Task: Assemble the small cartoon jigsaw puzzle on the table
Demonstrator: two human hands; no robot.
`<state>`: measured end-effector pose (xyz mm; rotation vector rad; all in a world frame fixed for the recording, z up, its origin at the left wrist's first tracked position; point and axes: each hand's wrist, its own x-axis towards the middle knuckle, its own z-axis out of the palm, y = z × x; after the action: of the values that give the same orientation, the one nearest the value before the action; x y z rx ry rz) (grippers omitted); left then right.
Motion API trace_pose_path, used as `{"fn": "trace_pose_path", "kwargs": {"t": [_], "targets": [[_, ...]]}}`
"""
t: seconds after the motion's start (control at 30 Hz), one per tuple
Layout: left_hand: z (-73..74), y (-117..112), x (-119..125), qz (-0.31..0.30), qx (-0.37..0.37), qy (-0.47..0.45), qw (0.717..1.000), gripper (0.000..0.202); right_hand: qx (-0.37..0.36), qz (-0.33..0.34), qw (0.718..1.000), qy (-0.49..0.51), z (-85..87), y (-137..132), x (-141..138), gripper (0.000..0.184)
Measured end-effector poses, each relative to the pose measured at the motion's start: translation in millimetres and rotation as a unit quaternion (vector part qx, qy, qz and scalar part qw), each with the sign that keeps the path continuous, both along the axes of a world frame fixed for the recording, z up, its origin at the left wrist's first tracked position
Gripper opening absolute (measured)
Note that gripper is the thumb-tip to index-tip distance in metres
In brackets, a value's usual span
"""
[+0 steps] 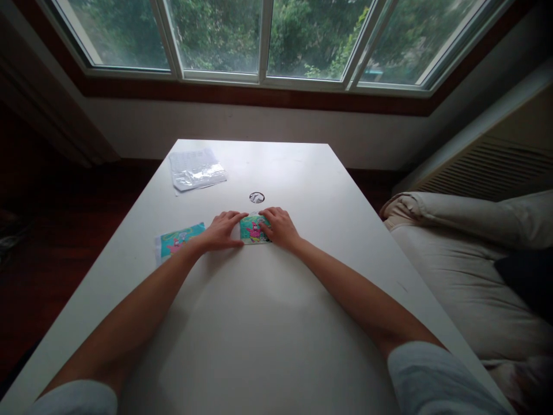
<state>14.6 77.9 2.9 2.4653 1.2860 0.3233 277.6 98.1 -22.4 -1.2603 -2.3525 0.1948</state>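
A small cartoon picture card point(251, 230), with a pink figure on a teal ground, lies near the middle of the white table point(259, 323). At its left edge is my left hand point(222, 230), its index finger by the upper corner and its thumb by the lower one. My right hand point(280, 227) grips the right side, thumb on the picture and fingertips along the top edge, so that part is covered. Beside my left wrist is a second cartoon picture point(184, 235) with a white border, partly hidden under my forearm.
A clear plastic sleeve with white paper point(196, 169) lies at the table's far left. A dark-rimmed round shape point(256, 197) is just beyond the card. On the right stands a pale sofa point(444, 259); a wide window point(263, 40) is behind the table.
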Motion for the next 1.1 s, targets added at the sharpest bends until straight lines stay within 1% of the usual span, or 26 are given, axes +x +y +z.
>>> {"fn": "trace_pose_path", "kwargs": {"t": [0.2, 0.3, 0.43, 0.63, 0.73, 0.83, 1.0, 1.1], "targets": [[1.2, -2, 1, 0.005, 0.001, -0.018, 1.000, 0.092, 0.001, 0.007, 1.000, -0.016, -2.9, 9, -6, 0.036], [1.3, -3, 1, 0.006, 0.001, -0.024, 1.000, 0.092, -0.004, 0.001, 1.000, -0.008, -3.5, 13, -8, 0.031], [-0.6, -4, 1, 0.007, 0.004, -0.028, 1.000, 0.090, -0.007, -0.018, 1.000, 0.000, -3.7, 18, -12, 0.023], [-5.2, -7, 0, 0.012, 0.008, -0.047, 0.999, 0.086, -0.014, -0.061, 0.998, 0.008, -3.7, 23, -18, 0.015], [-7.5, -8, 0, 0.014, 0.009, -0.059, 0.998, 0.085, -0.005, -0.073, 0.997, -0.003, -2.0, 20, -21, 0.016], [-9.0, -7, 0, 0.018, 0.008, -0.063, 0.998, 0.085, 0.019, -0.089, 0.995, -0.034, 1.3, 15, -23, 0.018], [-10.2, -4, 3, 0.010, 0.008, -0.075, 0.997, 0.087, 0.057, -0.135, 0.985, -0.095, 6.7, 5, -27, 0.021], [-10.9, -3, 4, 0.011, 0.010, -0.081, 0.997, 0.086, 0.067, -0.143, 0.982, -0.107, 7.9, 3, -27, 0.023]]}}
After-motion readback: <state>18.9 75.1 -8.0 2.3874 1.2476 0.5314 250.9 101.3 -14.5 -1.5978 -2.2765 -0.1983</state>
